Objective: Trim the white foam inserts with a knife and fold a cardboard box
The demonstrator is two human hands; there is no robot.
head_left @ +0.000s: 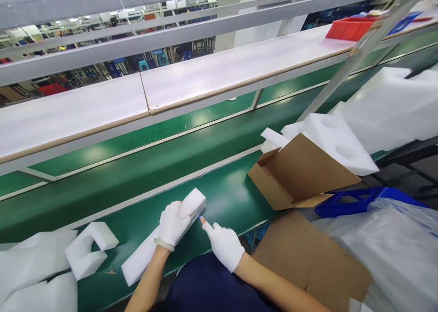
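Note:
A long white foam block [143, 257] lies slantwise on the green work surface in front of me. My left hand [173, 223], in a white glove with a pale green bangle at the wrist, grips the block from above near its far end. My right hand [224, 246], also gloved with a bare fingertip showing, is closed around a small blue-handled cutter [199, 216]. The cutter's thin metal tip touches the block's upper right edge, close to my left fingers. Most of its handle is hidden inside the right hand.
An open cardboard box [294, 175] stands to the right, with white foam pieces [345, 138] behind it. More foam [91, 250] lies at the left. Flat cardboard [308, 257], a blue crate [356, 202] and clear plastic wrap [393, 243] are at right. A white shelf [219, 75] runs across the back.

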